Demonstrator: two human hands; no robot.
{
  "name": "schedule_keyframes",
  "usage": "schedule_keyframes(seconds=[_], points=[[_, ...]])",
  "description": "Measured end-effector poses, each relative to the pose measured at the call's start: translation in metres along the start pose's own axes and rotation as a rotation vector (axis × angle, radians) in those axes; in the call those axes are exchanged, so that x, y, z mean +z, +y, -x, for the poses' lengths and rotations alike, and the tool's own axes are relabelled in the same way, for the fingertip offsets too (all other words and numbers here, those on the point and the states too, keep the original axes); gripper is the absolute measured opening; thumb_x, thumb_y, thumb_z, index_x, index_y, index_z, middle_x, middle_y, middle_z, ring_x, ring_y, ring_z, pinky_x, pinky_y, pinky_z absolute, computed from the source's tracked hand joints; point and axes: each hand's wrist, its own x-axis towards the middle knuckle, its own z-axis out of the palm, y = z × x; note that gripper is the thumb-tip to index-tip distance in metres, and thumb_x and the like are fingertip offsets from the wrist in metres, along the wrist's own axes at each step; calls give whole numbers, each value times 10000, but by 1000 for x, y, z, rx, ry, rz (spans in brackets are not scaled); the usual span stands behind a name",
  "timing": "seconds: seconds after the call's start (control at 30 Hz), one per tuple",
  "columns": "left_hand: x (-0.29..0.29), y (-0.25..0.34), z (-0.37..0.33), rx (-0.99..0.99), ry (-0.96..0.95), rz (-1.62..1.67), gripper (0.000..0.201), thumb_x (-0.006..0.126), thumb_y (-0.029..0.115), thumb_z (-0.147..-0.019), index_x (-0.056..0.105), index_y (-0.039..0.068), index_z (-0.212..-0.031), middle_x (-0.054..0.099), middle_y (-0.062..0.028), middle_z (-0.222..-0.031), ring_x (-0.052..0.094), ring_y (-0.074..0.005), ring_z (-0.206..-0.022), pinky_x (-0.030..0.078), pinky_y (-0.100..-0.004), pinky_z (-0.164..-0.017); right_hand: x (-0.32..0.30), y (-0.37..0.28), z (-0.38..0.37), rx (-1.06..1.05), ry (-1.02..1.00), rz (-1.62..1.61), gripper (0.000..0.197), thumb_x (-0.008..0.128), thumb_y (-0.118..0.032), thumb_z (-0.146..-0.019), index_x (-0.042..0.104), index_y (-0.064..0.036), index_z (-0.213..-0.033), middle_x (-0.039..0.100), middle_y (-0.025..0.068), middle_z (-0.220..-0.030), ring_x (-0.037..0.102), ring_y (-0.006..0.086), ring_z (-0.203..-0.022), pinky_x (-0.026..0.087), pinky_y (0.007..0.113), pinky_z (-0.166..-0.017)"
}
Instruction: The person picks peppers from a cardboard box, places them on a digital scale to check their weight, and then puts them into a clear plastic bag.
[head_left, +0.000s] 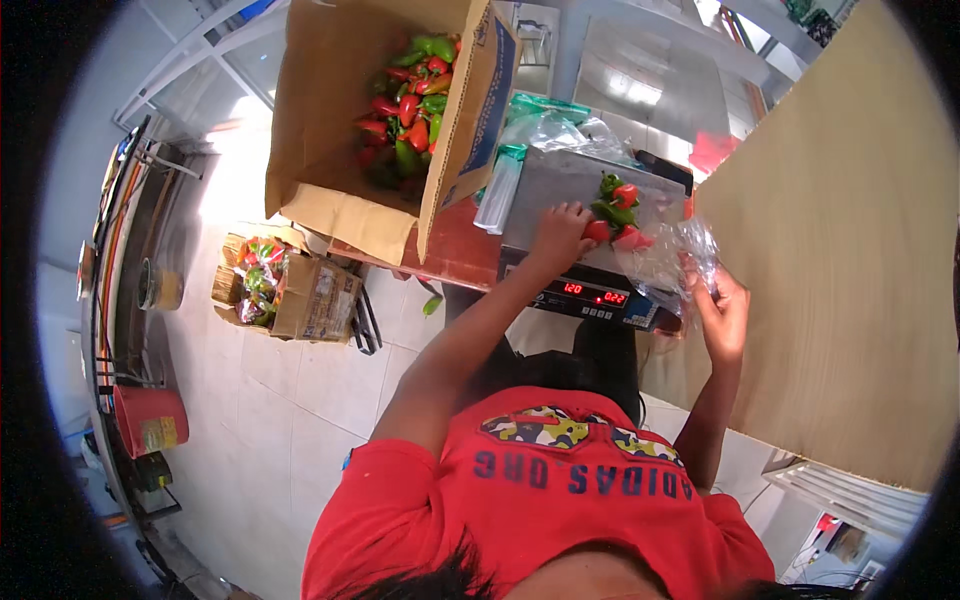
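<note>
Left hand (560, 235): fingers curled on a red pepper (597, 231) on the scale tray (560, 185). Right hand (722, 315): pinching clear plastic bag (675, 255) just beside.

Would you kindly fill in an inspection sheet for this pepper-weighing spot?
Surface: steel scale platform on a reddish counter.
Job's things: red and green peppers on the platform; clear plastic bag.
Clutter: pile of clear bags; open cardboard box of peppers.
Hands: left hand on the peppers; right hand holding the clear bag.
Cables: nothing seen.
Surroundings: smaller floor box of bagged peppers, red bucket, wooden panel.
</note>
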Motion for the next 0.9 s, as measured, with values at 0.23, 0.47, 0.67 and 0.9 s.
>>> schedule_keyframes(seconds=[0.23, 0.47, 0.67, 0.9], points=[[-181, 41, 49, -62, -103, 450, 415, 686, 241, -805, 567, 56, -1157, 583, -138, -1107, 612, -311, -952, 487, -380, -791, -17, 6, -1, 190, 12, -149, 236, 590, -143, -908, 644, 0, -1088, 608, -9, -828, 504, 49, -691, 424, 219, -607], [-320, -16, 40, -373, -89, 595, 317, 627, 232, -891, 579, 19, -1121, 609, -4, -820, 545, -49, -733, 453, -203, -639, -10, 8, -7, 152, -9, -145, 254, 602, -161, -905, 640, 17, -1082, 644, 7, -935, 524, 68, -831, 428, 231, -749], [-310, -33, 21, -233, -263, 876, 289, 600, 292, -907, 589, 30, -1029, 596, -11, -769, 549, -64, -685, 454, -211, -632, -13, 10, -5, 132, 3, -137, 243, 594, -142, -905, 642, 16, -1083, 651, 20, -965, 530, 75, -853, 429, 238, -767], [-329, -156, 5, -488, 163, 652, 436, 570, 478, -881, 622, 48, -934, 606, -15, -755, 574, -98, -654, 467, -246, -619, -17, 20, -7, 63, 71, -101, 222, 600, -152, -895, 657, -27, -1070, 383, -111, -613, 283, 5, -538, 195, 201, -486]])
